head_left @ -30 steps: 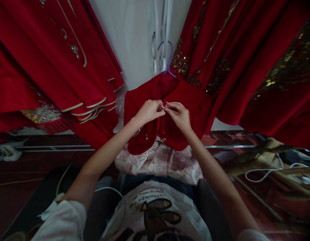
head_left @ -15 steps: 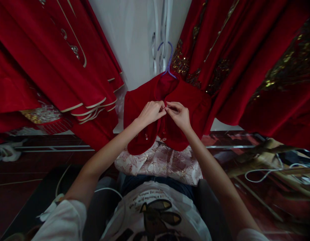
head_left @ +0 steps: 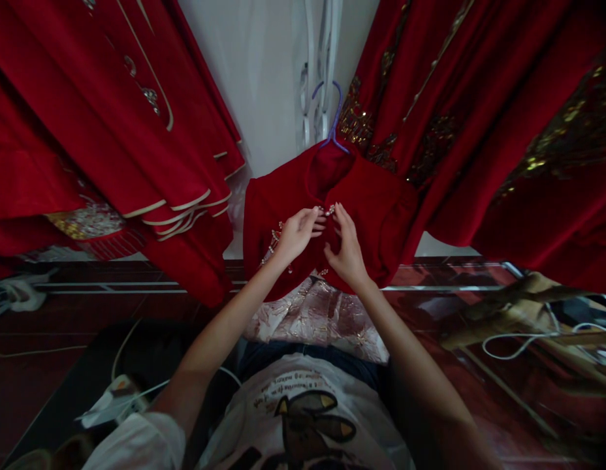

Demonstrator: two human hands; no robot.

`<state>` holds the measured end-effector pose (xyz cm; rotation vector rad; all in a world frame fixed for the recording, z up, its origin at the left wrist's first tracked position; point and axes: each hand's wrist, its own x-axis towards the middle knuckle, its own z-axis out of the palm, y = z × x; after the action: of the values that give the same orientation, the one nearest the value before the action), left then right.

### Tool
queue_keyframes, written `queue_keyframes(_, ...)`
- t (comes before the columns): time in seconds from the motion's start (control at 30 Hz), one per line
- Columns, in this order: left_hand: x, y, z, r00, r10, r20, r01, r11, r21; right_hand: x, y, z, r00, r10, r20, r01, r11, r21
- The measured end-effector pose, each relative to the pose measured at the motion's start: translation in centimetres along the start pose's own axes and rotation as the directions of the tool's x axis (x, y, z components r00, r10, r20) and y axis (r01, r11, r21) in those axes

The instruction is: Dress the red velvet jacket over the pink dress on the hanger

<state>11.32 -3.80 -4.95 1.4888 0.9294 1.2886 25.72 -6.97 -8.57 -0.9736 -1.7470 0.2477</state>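
A short red jacket (head_left: 381,189) hangs in front of me on a purple hanger (head_left: 334,134). At its neck a small sparkling clasp (head_left: 329,210) spans the front edges. My left hand (head_left: 298,234) lies against the left front panel, fingers loosely apart, fingertips just beside the clasp. Over the right panel is my right hand (head_left: 348,251), its thumb well away from the fingers and its fingertips at the clasp's right end. A beaded ornament (head_left: 271,247) shows on the left panel, partly behind my left hand. Another small ornament (head_left: 324,271) sits lower on the front edge.
Red garments (head_left: 185,150) with pale piping hang at left, and red garments with gold sequins (head_left: 533,163) at right. Pinkish shiny fabric (head_left: 317,320) covers my lap. A white power strip (head_left: 111,401) lies at lower left; a wooden frame with a white cable (head_left: 518,336) stands at right.
My fingers have loosened from their pinch at the neck edge and spread apart. The right hand has dropped slightly. The clasp and the left beaded ornament now show.
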Motion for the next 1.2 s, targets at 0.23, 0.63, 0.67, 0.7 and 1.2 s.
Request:
queue_keyframes(0.23,-1.5,-0.4,1.4,0.994,-0.096,-0.043,0.088,0.982,-0.165,-0.8,1.5,-2.3,0.889,0.345,0.302,-0.298,0.935,-0.191)
queue_keyframes(0.63,-4.3,-0.8,1.5,0.993,0.115,-0.025,-0.116,0.993,-0.040,1.1,-4.5,-9.2,0.902,0.338,0.269,-0.405,0.879,0.254)
queue_keyframes(0.67,-4.6,-1.1,0.9,0.979,0.182,-0.093,-0.177,0.983,0.056,1.1,-4.9,-9.1,0.885,0.333,0.325,-0.423,0.866,0.265)
queue_keyframes(0.7,-4.8,-1.6,0.2,0.950,0.258,-0.178,-0.227,0.958,0.177,1.0,-5.0,-8.8,0.867,0.328,0.376,-0.441,0.856,0.271)
queue_keyframes(1.2,-3.1,-6.2,-5.3,0.925,0.158,-0.345,-0.089,0.974,0.208,3.5,-0.2,4.3,0.905,0.375,0.200,-0.403,0.908,0.119)
